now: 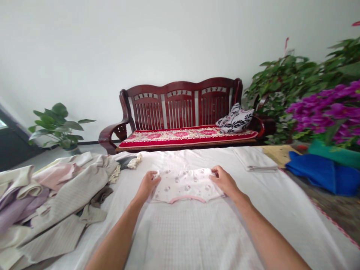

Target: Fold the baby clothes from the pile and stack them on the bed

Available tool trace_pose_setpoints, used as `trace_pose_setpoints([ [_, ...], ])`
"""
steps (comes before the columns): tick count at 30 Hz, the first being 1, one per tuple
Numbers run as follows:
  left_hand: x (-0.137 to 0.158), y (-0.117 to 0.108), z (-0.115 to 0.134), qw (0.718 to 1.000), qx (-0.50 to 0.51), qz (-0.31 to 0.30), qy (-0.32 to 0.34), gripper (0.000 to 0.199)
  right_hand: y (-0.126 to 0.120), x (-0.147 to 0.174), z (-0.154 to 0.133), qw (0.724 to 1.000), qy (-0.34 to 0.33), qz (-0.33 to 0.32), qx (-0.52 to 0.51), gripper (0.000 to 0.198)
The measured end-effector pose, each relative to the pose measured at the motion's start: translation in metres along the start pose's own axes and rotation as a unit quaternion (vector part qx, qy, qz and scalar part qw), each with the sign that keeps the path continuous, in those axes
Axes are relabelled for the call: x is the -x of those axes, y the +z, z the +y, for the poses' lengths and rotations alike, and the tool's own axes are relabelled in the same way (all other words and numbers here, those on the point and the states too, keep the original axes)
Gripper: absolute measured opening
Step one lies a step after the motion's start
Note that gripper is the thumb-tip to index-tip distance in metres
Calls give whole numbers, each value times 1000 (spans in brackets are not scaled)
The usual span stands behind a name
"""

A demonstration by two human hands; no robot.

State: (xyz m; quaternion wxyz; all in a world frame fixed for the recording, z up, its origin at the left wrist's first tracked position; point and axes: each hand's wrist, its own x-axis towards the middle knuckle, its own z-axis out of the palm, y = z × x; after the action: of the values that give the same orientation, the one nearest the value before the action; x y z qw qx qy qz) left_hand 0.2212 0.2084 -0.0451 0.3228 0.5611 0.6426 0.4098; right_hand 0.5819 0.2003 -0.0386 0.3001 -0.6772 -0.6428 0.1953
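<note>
A small white baby top (187,184) with a grey print and a pink-edged neckline lies spread on the white cloth (191,232). Its neckline faces me. At its far left corner my left hand (149,183) pinches the fabric between thumb and fingers. My right hand (223,180) grips the far right corner in the same way. The garment looks flat between the two hands, with its far edge running straight from one to the other.
To the left is a heap of loose clothes (64,187). A folded white cloth (255,159) lies at the back right. Beyond stand a wooden bench (180,101) with a cushion (236,119). Blue fabric (323,172) and purple flowers (332,110) are at right.
</note>
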Motion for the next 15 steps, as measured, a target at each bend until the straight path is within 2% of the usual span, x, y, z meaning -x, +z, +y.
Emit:
trace_pose_setpoints([
  [2,1,-4,7,995,88,-51,-22,48,-4,-2,-1,994,21,-18,-104,46],
  [4,-2,-11,18,989,112,-93,-7,42,-14,-5,-7,981,9,-45,-188,50],
  [7,-9,-23,38,988,121,-76,66,30,-36,-6,-23,972,-61,-41,-225,41],
  [10,-12,-35,50,979,103,-16,175,23,-56,3,-34,978,-136,71,-144,25],
  [12,-6,-39,46,971,49,-8,233,17,-60,18,-31,967,-210,130,-53,11],
  [13,0,-38,41,968,15,-18,250,13,-58,27,-27,958,-252,138,-8,11],
  [15,15,-35,25,960,-50,-68,267,11,-51,45,-12,937,-325,108,69,19],
])
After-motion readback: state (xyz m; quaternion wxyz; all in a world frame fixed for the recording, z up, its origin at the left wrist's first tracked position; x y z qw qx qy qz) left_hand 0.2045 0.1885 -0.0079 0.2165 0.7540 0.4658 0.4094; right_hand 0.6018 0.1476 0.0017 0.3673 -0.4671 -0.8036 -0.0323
